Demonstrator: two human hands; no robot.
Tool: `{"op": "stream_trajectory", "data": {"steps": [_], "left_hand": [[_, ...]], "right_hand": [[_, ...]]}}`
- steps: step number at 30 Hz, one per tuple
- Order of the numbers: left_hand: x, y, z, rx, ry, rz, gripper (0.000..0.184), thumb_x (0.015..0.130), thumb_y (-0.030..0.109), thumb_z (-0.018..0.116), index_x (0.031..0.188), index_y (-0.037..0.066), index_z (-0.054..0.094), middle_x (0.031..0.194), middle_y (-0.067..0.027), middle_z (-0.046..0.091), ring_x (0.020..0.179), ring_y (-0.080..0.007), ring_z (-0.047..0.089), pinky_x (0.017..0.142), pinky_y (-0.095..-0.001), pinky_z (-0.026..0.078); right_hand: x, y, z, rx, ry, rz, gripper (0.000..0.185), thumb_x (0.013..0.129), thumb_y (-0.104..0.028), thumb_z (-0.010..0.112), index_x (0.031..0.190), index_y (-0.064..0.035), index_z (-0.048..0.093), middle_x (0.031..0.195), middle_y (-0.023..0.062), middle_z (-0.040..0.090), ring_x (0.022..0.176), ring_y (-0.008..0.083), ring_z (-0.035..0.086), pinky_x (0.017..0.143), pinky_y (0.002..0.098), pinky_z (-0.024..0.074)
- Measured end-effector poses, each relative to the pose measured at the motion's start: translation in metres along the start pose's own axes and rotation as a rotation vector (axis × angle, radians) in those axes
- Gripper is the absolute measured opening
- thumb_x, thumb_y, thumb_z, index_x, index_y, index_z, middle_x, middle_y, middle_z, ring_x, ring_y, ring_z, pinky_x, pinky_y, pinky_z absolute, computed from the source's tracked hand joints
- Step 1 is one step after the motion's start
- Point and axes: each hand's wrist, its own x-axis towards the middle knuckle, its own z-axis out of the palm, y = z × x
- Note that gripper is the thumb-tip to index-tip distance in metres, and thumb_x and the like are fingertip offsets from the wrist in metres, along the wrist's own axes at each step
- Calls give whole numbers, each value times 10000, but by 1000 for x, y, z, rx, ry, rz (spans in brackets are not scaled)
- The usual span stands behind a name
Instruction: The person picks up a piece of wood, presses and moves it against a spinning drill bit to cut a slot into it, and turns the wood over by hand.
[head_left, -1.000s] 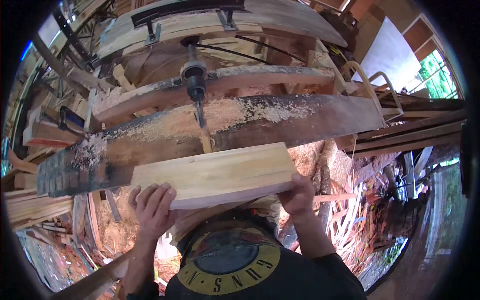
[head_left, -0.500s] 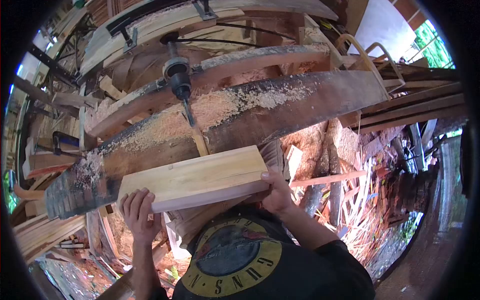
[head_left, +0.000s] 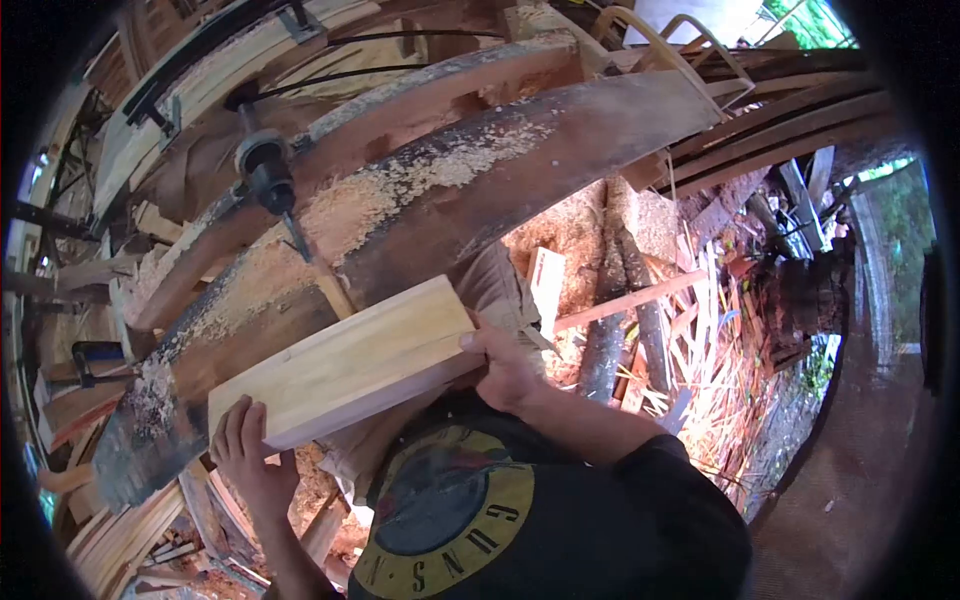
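Note:
A thick, pale wooden block (head_left: 345,365) is held in front of my body, tilted with its right end farther forward. My left hand (head_left: 250,455) grips its left end, fingers over the top edge. At the opposite end, my right hand (head_left: 503,362) holds the block with the thumb on its upper face. Just beyond the block, a drill chuck (head_left: 268,180) with a metal bit (head_left: 296,238) points toward me over a narrow wood strip (head_left: 333,290). That strip lies on a dark plank (head_left: 450,215) scattered with sawdust.
Behind the plank runs a curved beam (head_left: 440,95). Long boards (head_left: 790,125) are stacked at the right, near a bent metal frame (head_left: 700,50). Wood scraps (head_left: 700,360) litter the ground at the right, and a clamp (head_left: 95,365) sits at the left.
The view has turned, so the bench and drill appear farther left and more tilted. The block, still in both hands, has shifted left in view, its left end lower.

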Motion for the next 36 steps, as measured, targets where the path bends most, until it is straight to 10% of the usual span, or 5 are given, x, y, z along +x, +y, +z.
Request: {"op": "stream_trajectory", "data": {"steps": [17,23,28,31,36], "left_hand": [[39,-5,-45,-352,-95,-17,762,784,388,810,1390,11,541,1420,-248,541,1307,-442,518,1065,-511,443],[82,13,-44,-1174,-414,-191,603,736,253,875,1236,2,652,1181,-142,700,1078,-238,669,928,-384,522],[51,43,-25,-1238,113,-187,551,791,266,850,1190,-30,613,1139,-112,674,1040,-187,649,888,-337,528],[34,55,-1,-1382,711,-253,645,860,297,786,1329,-33,491,1222,-158,600,1111,-256,620,918,-401,546],[40,76,-25,-1593,895,-583,528,925,220,720,1348,9,486,1252,-147,597,1145,-249,613,944,-409,556]], "right_hand": [[-14,-57,63,-321,-276,-407,841,835,-114,750,1532,52,310,1421,167,508,1337,225,479,1137,384,382],[-18,-125,125,-703,-558,-629,865,793,-195,872,1481,21,395,1372,172,551,1255,194,546,1061,341,453],[4,-132,148,-267,-626,-561,895,805,-330,879,1476,17,398,1395,197,557,1300,229,545,1092,377,443],[12,-108,104,-693,-608,-526,910,854,-475,801,1490,22,381,1451,217,529,1372,300,505,1132,435,415],[7,-51,20,-981,-451,-249,933,850,-434,795,1528,22,344,1508,179,485,1379,300,490,1168,454,367]]}}
